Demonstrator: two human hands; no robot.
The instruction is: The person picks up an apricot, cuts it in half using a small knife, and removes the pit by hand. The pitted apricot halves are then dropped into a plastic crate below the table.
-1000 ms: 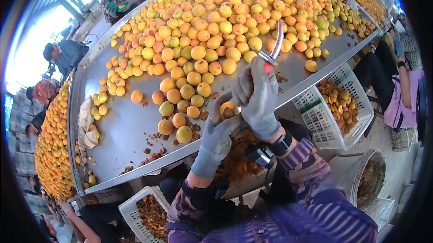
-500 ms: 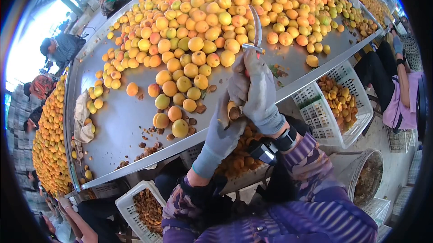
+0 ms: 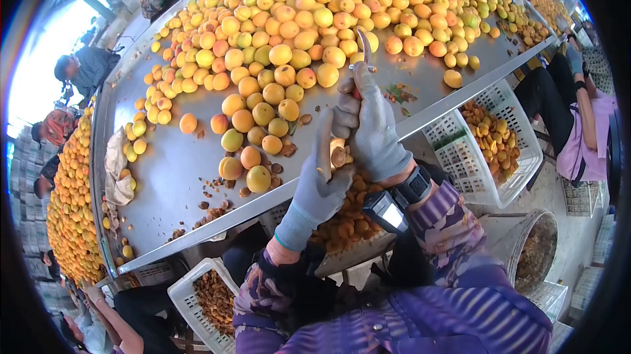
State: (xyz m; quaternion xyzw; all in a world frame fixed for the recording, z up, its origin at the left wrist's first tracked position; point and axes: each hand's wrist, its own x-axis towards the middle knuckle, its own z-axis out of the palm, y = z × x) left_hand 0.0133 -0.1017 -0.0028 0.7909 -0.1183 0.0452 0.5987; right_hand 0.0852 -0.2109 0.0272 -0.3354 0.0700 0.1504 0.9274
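My right hand (image 3: 376, 134), in a grey glove, is closed round the handle of a curved knife (image 3: 365, 48), its blade pointing up and away. My left hand (image 3: 319, 186), also gloved, is just below and to the left, close against the right. Between its thumb and fingers is a cut apricot (image 3: 338, 155) with a brown, pit-like middle showing; gloves partly hide it. Beyond both hands, whole apricots (image 3: 264, 114) lie on the metal table (image 3: 177, 183). Below them sits a container of orange apricot pieces (image 3: 351, 226), partly covered by my arms.
To the right stands a white crate (image 3: 460, 150) of apricot pieces beside a bucket (image 3: 499, 239). A second white crate (image 3: 187, 301) holds brown bits at lower left. The table's metal edge (image 3: 263, 203) runs before me. Other people sit around the tables.
My left hand has turned a little, and the cut apricot's brown middle shows more. The knife has shifted slightly left and down in view. The camera has moved slightly.
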